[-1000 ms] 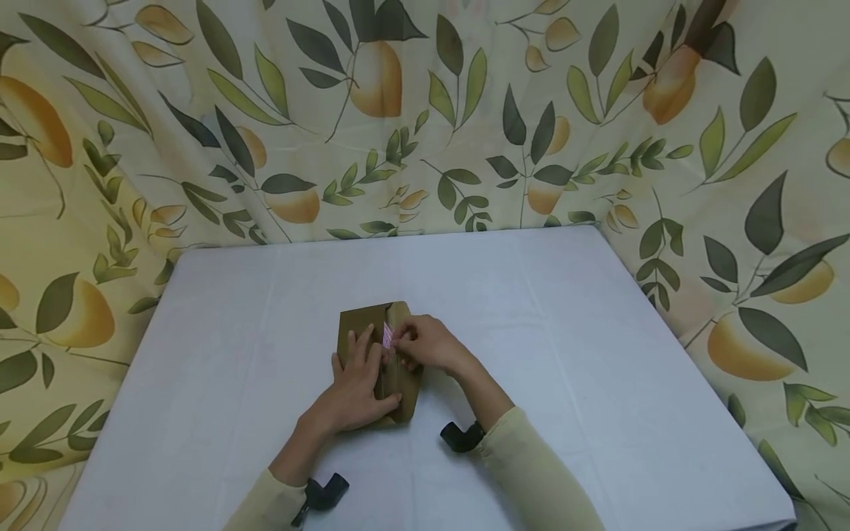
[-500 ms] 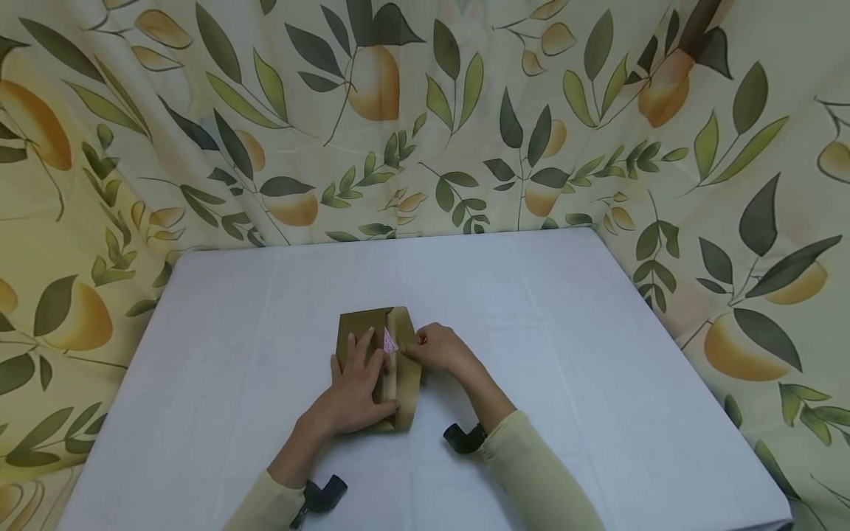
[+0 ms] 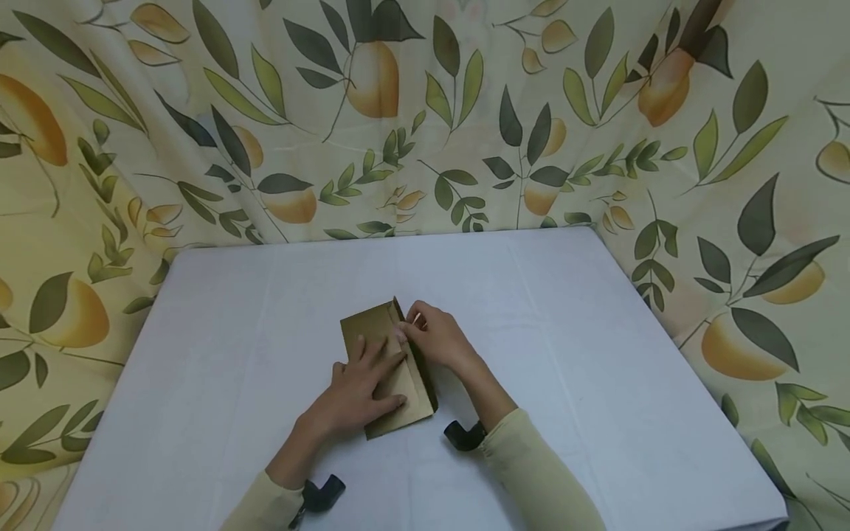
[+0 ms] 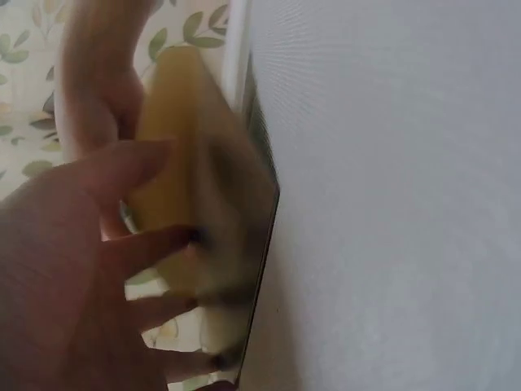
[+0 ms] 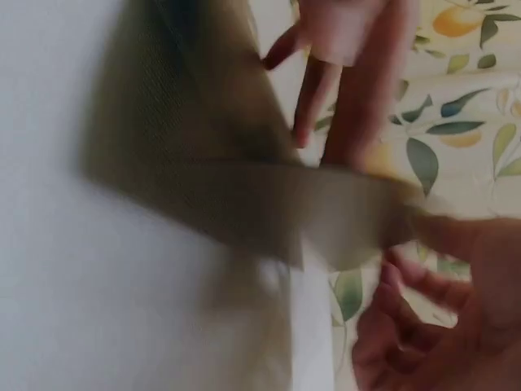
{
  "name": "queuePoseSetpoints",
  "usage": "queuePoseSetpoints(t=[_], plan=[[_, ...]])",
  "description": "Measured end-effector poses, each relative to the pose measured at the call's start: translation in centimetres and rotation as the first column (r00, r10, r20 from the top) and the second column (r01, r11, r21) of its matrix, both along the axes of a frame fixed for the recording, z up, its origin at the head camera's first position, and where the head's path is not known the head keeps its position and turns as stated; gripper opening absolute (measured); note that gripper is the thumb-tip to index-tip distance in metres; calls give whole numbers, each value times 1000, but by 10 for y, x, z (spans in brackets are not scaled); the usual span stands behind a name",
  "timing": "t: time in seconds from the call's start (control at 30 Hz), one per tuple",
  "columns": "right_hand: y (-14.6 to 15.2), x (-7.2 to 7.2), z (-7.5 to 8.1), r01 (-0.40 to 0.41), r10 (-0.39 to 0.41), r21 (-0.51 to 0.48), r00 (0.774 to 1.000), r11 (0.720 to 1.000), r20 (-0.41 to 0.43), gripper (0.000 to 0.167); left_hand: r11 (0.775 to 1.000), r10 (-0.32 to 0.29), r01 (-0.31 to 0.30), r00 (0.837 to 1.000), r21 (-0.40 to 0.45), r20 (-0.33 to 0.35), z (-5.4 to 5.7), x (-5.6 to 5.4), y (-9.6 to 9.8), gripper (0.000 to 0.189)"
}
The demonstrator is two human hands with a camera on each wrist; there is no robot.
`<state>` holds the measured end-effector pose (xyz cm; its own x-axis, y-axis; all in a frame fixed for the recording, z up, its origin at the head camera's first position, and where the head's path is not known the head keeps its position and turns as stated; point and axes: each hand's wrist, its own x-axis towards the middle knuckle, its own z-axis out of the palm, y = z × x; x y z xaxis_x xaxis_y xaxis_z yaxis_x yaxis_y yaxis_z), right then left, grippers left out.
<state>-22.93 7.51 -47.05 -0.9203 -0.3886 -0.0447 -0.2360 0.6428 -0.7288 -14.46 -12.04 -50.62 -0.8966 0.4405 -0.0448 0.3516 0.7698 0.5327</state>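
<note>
A flat golden-brown cardboard packet [image 3: 372, 316], like a folder or thin box, lies slanted on the table. My left hand [image 3: 358, 383] rests on it with fingers spread, pressing its upper face. At its right edge, my right hand [image 3: 440, 335] pinches a raised cardboard flap [image 5: 350, 208] between thumb and fingers. The left wrist view shows the packet's side [image 4: 236, 171] blurred and tilted, with the left fingers [image 4: 159, 248] laid over it. What is inside the packet is hidden.
A white cloth covers the table [image 3: 564, 332]. Behind it and at both sides hangs a fruit-and-leaf patterned curtain [image 3: 458, 118]. Black wrist cameras sit near both cuffs, the left one [image 3: 324, 493] and the right one [image 3: 463, 436].
The packet has turned, its near end swinging right. Its right-side flap now stands raised, and the pink patch seen earlier is out of sight. The right hand has moved slightly away from me.
</note>
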Motion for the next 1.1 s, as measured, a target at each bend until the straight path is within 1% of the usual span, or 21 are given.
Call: queuePoseSetpoints(t=[0.1,0.17,0.23,0.27,0.37,0.5,0.6,0.73,0.83,0.93,1.03,1.1], plan=[[1,1,-2,-45,49,-59,997,997,57,14,999,-37,37,999,-34,2,-2,0,-1,69],[1,1,-3,-71,82,-99,991,993,104,15,998,-44,44,999,-38,7,-3,0,-2,69],[2,2,-4,-69,87,-121,985,990,147,17,999,-40,40,999,-30,14,-3,-1,-4,71],[2,3,-4,-60,79,-116,983,991,166,18,999,-36,37,999,-19,18,-3,-1,-4,72],[2,4,-7,-38,51,-68,980,997,193,24,1000,-27,26,999,10,37,-3,-2,-6,78],[0,5,-10,-29,26,18,983,999,180,35,1000,-5,3,999,30,47,-3,-3,-8,86],[-1,6,-11,-22,12,56,984,998,176,47,999,9,-10,1000,37,14,-5,-4,-9,87],[0,10,-10,-13,-9,118,983,993,185,58,999,9,-7,999,41,-49,-6,-4,-9,79],[0,15,-10,-15,-16,162,982,987,190,61,1000,-6,8,997,22,-81,-5,-5,-8,72],[0,20,-8,-21,-20,198,980,980,199,66,1000,-23,22,996,-9,-89,-3,-7,-7,70],[-2,26,-6,-22,-27,226,977,974,212,63,999,-41,39,996,-27,-81,0,-10,-6,70],[-4,30,-5,-26,-28,241,976,970,217,56,999,-54,53,996,-10,-65,1,-11,-6,70]])
